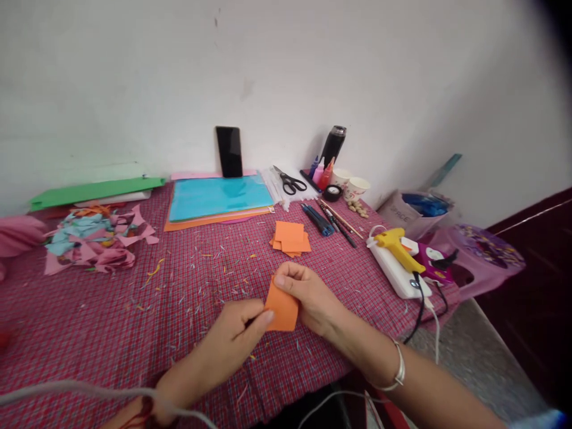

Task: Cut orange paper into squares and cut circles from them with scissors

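A white cable (pixel 89 390) crosses the lower left, nearest you. Your left hand (pixel 243 319) pinches the left edge of 1 orange paper piece (pixel 285 313), and your right hand (pixel 310 295) is closed on its upper part, above the worktop (pixel 187 322). A small orange paper pile (pixel 290 233) lies just beyond. At right, you can read "SPACE" on a pale bag (pixel 388 205); the mark on the white box (pixel 388 271) is too small.

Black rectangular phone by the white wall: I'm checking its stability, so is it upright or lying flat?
Upright: the phone stands on a short edge, dark face outward, before the wall.
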Tool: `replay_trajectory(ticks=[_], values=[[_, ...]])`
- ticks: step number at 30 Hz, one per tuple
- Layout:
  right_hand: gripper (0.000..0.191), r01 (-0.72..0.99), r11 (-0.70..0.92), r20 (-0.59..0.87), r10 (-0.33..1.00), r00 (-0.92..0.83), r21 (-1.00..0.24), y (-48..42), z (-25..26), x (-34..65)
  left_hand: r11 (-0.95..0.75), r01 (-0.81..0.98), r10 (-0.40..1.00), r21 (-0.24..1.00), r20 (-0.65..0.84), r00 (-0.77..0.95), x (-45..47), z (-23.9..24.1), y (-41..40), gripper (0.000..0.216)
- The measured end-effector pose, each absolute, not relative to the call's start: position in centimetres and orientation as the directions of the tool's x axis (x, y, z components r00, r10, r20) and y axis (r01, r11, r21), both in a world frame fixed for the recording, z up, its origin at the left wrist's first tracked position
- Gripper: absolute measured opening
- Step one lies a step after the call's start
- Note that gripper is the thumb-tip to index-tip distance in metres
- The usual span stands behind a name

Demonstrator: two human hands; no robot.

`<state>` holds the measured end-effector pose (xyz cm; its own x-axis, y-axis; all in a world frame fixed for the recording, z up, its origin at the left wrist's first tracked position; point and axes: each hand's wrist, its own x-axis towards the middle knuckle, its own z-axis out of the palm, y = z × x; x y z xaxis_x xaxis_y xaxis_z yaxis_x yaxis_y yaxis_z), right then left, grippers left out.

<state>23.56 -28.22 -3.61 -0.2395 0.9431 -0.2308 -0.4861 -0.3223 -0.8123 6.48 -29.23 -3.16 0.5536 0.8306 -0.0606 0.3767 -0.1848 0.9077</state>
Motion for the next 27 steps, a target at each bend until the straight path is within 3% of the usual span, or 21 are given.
replay_trajectory(ticks=[4,7,10,11,13,16,18,22,27], values=[[0.029,-0.576,-0.275,-0.193,0.961,-0.201,-0.77,-28.9,-4.1,23.4,-0.141,0.336,0.911,0.931,-0.011,0.412,8.3,-3.0,-28.8,0.035],[0.025,-0.407,-0.145,-0.101,0.987,-0.128,-0.902,-27.0,-4.1,25.3,-0.25,0.367,0.886,0.896,0.059,0.459,8.9,-2.8,-27.9,0.037],[0.027,0.107,0.143,0.136,0.988,-0.078,-0.984,-22.4,-3.4,28.8,-0.395,0.458,0.8,0.796,0.054,0.597,8.9,-2.8,-27.0,0.03],[0.029,0.349,0.244,0.204,0.968,-0.149,-0.905,-20.6,-3.1,29.9,-0.428,0.491,0.781,0.759,0.038,0.623,8.8,-3.0,-26.8,0.027],[0.03,0.69,0.415,0.257,0.91,-0.327,-0.593,-17.3,-2.9,31.6,-0.46,0.552,0.768,0.696,0.0,0.64,8.6,-3.4,-26.3,0.021],[0.015,0.762,0.424,0.171,0.904,-0.393,-0.489,-14.2,-3.6,32.7,-0.454,0.611,0.803,0.648,0.0,0.596,8.5,-4.0,-24.9,0.021],[0.006,0.782,0.412,0.115,0.906,-0.408,-0.468,-13.3,-4.6,32.6,-0.415,0.605,0.852,0.679,0.055,0.521,8.7,-4.2,-23.3,0.019],[0.044,0.808,0.383,0.086,0.918,-0.387,-0.447,-13.5,-6.0,32.5,-0.189,0.467,0.953,0.864,0.046,0.3,9.7,-4.5,-18.7,0.004],[0.066,0.788,0.364,0.065,0.921,-0.385,-0.497,-14.5,-6.7,33.1,0.045,0.338,0.965,0.94,-0.128,0.228,12.4,-4.1,-14.3,0.021]])
